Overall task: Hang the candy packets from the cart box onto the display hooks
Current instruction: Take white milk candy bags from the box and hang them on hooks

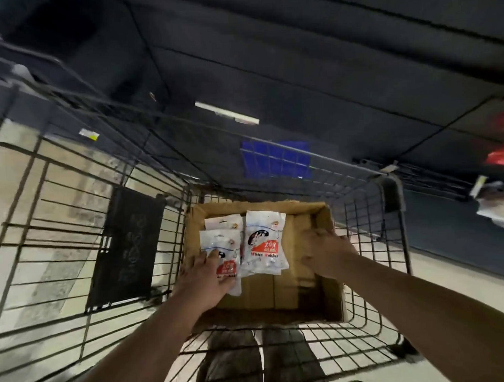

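Three candy packets [265, 241] lie in the cardboard box [303, 208] inside the wire cart [361, 244]; they look light, soft and slippery, film bags best pinched at the far header strip where the hang hole sits. The left hand [208, 275] lies on the near-left packet [221, 249] with fingers [211, 256] spread, while the blurred right hand [324, 254] hovers over the box's right wall, fingers loosely curled, seemingly holding nothing. The box walls and cart wires hem both arms in
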